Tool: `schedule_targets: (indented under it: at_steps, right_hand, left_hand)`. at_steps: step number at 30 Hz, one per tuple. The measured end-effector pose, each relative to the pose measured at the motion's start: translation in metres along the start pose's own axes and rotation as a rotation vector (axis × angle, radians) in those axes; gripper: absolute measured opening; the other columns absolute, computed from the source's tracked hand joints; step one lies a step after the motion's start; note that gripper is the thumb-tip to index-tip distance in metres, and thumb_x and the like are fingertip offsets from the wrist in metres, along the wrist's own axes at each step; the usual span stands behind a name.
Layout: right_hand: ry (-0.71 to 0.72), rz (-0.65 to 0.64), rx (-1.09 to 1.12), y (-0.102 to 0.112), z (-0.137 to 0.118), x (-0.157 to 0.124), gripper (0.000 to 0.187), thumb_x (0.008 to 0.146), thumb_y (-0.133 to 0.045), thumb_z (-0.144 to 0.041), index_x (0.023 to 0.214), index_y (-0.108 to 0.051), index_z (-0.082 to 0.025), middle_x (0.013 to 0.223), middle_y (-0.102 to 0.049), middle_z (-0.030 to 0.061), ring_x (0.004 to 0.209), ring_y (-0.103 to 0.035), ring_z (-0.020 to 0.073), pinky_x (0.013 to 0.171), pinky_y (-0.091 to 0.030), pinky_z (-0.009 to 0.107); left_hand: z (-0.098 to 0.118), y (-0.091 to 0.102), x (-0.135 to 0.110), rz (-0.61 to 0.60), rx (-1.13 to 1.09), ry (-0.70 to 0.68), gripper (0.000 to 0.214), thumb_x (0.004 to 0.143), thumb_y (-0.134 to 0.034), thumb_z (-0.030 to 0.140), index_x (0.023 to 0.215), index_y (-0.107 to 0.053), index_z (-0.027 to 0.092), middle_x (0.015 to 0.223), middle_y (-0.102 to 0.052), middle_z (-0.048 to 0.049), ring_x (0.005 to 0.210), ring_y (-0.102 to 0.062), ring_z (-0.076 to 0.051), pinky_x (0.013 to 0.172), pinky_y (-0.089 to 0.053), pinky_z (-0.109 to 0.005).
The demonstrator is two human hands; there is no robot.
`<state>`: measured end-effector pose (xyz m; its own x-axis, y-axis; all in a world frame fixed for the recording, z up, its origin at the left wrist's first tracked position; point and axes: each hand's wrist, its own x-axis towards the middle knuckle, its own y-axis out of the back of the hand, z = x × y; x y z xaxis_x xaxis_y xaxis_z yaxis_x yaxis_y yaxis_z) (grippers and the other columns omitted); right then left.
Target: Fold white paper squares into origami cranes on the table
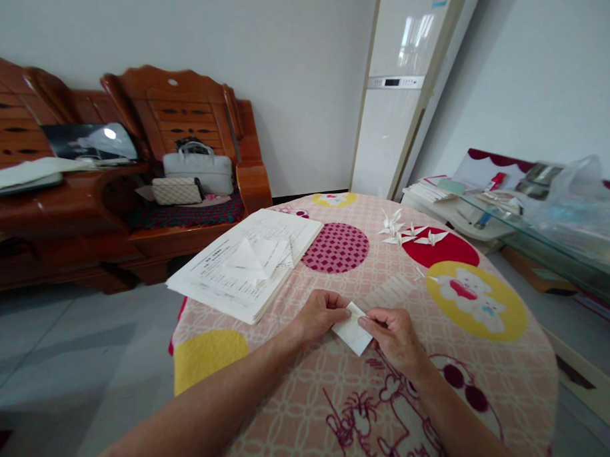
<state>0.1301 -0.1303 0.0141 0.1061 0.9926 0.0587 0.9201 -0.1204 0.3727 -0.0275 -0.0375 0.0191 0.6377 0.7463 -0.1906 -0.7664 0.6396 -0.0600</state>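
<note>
A small folded piece of white paper [352,331] lies on the round table's patterned cloth [341,400]. My left hand [319,315] pinches its left edge with curled fingers. My right hand [396,332] pinches its right edge, fingers closed on the fold. Both forearms reach in from the bottom of the view. Several finished white paper cranes [408,233] sit farther back on the table, right of centre.
A stack of printed sheets [246,265] with folded paper pieces on top lies at the table's left. Wooden seats [147,161] with bags stand behind at left. A tall white air conditioner [395,92] stands in the corner. A glass table [524,214] with clutter is at right.
</note>
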Motion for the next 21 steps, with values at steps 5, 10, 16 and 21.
schedule_targets:
  at_steps: [5,10,16,21]
  right_hand:
    - [-0.04,-0.007,0.07,-0.001,0.0009,0.0003,0.032,0.081,-0.056,-0.038,0.058,-0.058,-0.015,0.048,-0.047,-0.003,0.043,-0.044,0.0095,0.041,-0.032,0.02]
    - [-0.082,-0.015,0.138,-0.0017,0.0023,0.0013,0.03,0.078,-0.06,-0.039,0.059,-0.059,-0.016,0.049,-0.051,-0.0023,0.043,-0.044,0.0095,0.04,-0.032,0.02]
    - [-0.043,-0.023,0.125,-0.0011,0.0023,0.0019,0.031,0.08,-0.059,-0.038,0.058,-0.059,-0.015,0.048,-0.048,-0.0027,0.044,-0.042,0.0092,0.041,-0.03,0.02]
    - [-0.05,-0.019,0.123,-0.0012,-0.0013,0.0015,0.031,0.078,-0.059,-0.038,0.057,-0.059,-0.015,0.048,-0.048,-0.0026,0.044,-0.042,0.0093,0.041,-0.031,0.02]
  left_hand:
    - [0.0013,0.0014,-0.0008,-0.003,0.026,-0.006,0.015,0.059,-0.066,0.025,0.059,-0.058,0.012,0.048,-0.049,0.0037,0.044,-0.038,-0.006,0.045,-0.024,-0.021]
    - [0.0014,0.0015,-0.0012,-0.023,0.009,0.034,0.015,0.059,-0.065,0.025,0.062,-0.061,0.011,0.051,-0.051,0.0023,0.045,-0.039,-0.006,0.046,-0.024,-0.021]
    - [0.0007,-0.0013,-0.0032,-0.062,-0.113,0.079,0.016,0.057,-0.067,0.025,0.061,-0.058,0.011,0.051,-0.052,0.0017,0.045,-0.043,-0.007,0.045,-0.026,-0.021]
    - [0.0014,-0.0021,-0.0029,-0.053,-0.117,0.088,0.016,0.054,-0.068,0.023,0.058,-0.057,0.012,0.049,-0.051,0.0023,0.044,-0.042,-0.007,0.045,-0.026,-0.021]
